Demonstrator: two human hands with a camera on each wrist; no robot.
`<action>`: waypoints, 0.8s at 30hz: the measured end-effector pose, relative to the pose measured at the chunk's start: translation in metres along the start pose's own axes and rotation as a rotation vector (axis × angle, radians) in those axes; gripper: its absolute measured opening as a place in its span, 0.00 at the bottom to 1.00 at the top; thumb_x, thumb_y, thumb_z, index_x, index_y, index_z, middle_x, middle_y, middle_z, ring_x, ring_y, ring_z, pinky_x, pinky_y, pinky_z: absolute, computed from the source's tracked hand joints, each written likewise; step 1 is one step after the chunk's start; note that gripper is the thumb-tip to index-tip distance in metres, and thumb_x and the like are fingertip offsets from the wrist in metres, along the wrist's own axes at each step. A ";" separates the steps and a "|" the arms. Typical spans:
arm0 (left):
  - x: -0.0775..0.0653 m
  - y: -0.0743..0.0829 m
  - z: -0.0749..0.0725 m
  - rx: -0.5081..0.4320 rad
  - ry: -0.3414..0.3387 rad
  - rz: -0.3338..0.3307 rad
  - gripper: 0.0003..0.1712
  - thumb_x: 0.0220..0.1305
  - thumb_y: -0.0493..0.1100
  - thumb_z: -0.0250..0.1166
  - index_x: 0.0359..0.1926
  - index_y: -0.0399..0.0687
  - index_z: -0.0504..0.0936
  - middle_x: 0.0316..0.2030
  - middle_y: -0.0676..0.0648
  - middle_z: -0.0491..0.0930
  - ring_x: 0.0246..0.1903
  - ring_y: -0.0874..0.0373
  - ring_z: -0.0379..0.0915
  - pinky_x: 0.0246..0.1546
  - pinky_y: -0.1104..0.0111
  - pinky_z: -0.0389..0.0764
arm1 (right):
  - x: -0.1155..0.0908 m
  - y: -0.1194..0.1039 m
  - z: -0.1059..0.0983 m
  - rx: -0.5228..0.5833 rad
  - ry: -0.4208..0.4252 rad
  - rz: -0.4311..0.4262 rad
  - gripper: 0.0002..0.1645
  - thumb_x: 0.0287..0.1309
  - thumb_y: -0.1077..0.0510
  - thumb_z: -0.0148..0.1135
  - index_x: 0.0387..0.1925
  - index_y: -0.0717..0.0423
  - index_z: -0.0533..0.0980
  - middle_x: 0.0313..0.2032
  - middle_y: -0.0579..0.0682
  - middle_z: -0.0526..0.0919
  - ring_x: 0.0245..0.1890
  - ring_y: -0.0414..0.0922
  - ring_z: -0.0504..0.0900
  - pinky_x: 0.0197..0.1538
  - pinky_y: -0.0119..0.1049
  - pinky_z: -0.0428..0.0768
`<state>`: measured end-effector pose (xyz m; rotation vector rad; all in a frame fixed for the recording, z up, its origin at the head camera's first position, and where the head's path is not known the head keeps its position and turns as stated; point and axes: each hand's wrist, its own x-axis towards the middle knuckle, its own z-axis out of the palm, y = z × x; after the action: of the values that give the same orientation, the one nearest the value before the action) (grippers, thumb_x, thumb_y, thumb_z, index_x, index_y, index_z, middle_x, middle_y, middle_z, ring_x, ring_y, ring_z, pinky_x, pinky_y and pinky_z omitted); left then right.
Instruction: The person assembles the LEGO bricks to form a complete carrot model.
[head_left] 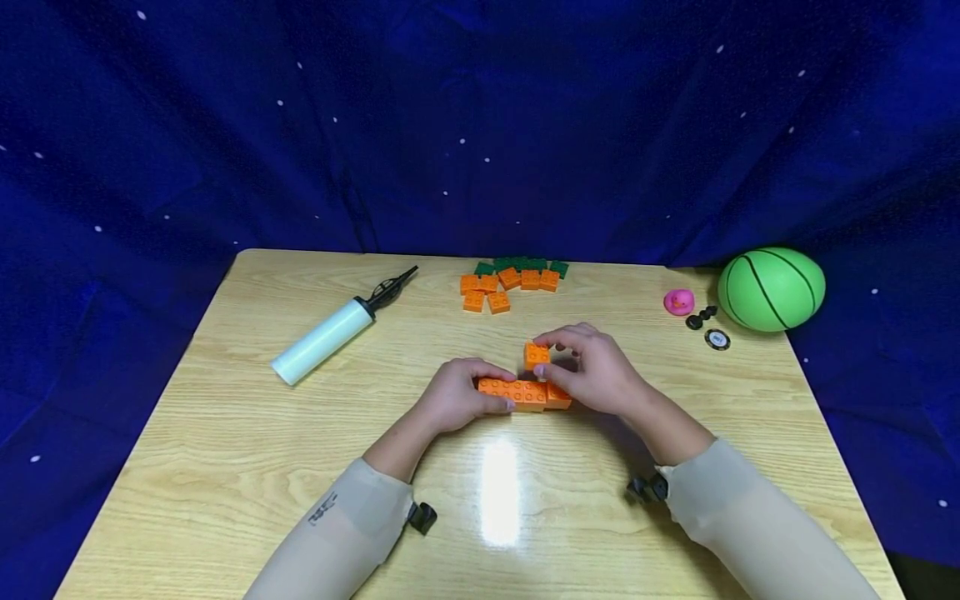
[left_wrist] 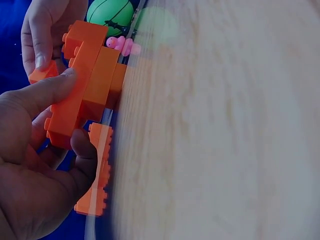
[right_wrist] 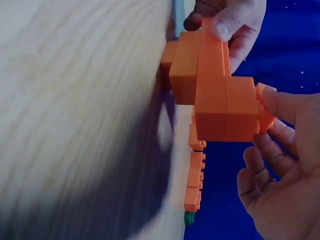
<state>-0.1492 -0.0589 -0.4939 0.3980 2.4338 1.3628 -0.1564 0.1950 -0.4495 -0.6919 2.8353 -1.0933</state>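
Left hand: one, pinching the left part of the orange build between thumb and fingers.
Right hand: also one, thumb and fingertips pinching a single small orange brick, held up just above the build's right part; can't tell if they touch.
Orange build: one of these, in the middle of the table, a bit right of the pump. Long axis runs pretty much left to right, studs pointing up. Wrist views show three layers getting shorter toward the table, plus one brick on top at the right end. Can't tell if the bottom is actually resting on the wood.
Loose orange bricks: I count seven, bunched at the far middle.
Green bricks: several, lined up just behind the orange bunch, too squashed together to count.
Pump: one, far left, black nozzle pointing far and right.
Far right stuff: one pink duck, one green ball right of it, and one round black-and-white chip nearer than both.
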 end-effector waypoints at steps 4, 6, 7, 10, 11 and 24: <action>0.000 -0.001 0.000 -0.001 0.003 0.011 0.19 0.52 0.51 0.82 0.47 0.65 0.91 0.51 0.56 0.86 0.57 0.54 0.78 0.63 0.54 0.73 | -0.006 -0.001 0.003 0.003 -0.007 0.010 0.22 0.62 0.50 0.74 0.57 0.47 0.84 0.53 0.46 0.84 0.51 0.50 0.80 0.50 0.50 0.82; 0.000 -0.001 0.000 -0.002 0.002 0.012 0.19 0.52 0.51 0.82 0.47 0.65 0.91 0.51 0.56 0.86 0.57 0.55 0.77 0.63 0.54 0.73 | -0.008 -0.002 0.004 0.001 -0.011 0.002 0.22 0.62 0.50 0.74 0.56 0.48 0.84 0.53 0.47 0.84 0.51 0.50 0.81 0.51 0.51 0.83; 0.000 -0.001 0.000 -0.003 0.001 0.010 0.19 0.52 0.51 0.82 0.47 0.65 0.91 0.51 0.56 0.86 0.57 0.55 0.77 0.63 0.54 0.73 | -0.010 -0.003 0.005 0.006 -0.013 -0.004 0.22 0.62 0.50 0.74 0.56 0.48 0.83 0.54 0.48 0.84 0.51 0.51 0.81 0.51 0.51 0.83; 0.000 -0.002 0.000 -0.004 0.002 0.003 0.19 0.52 0.50 0.82 0.47 0.66 0.91 0.51 0.57 0.86 0.57 0.55 0.77 0.64 0.54 0.72 | -0.013 -0.004 0.008 0.007 -0.015 -0.022 0.21 0.62 0.50 0.75 0.55 0.48 0.84 0.53 0.48 0.84 0.50 0.50 0.82 0.50 0.51 0.83; 0.000 -0.001 0.000 -0.003 0.003 0.001 0.19 0.52 0.50 0.82 0.47 0.66 0.91 0.51 0.57 0.86 0.57 0.55 0.77 0.64 0.53 0.72 | -0.014 -0.005 0.009 0.007 -0.015 -0.028 0.20 0.62 0.51 0.75 0.55 0.49 0.84 0.52 0.48 0.85 0.49 0.50 0.82 0.50 0.50 0.83; -0.002 0.000 0.000 -0.025 0.003 0.005 0.19 0.52 0.49 0.82 0.47 0.65 0.91 0.50 0.56 0.86 0.56 0.55 0.77 0.63 0.54 0.73 | -0.024 -0.005 0.018 -0.043 -0.021 -0.052 0.20 0.57 0.53 0.78 0.50 0.49 0.83 0.49 0.46 0.85 0.51 0.45 0.78 0.52 0.46 0.77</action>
<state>-0.1478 -0.0599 -0.4937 0.3960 2.4171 1.3951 -0.1291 0.1898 -0.4631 -0.7792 2.8460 -1.0284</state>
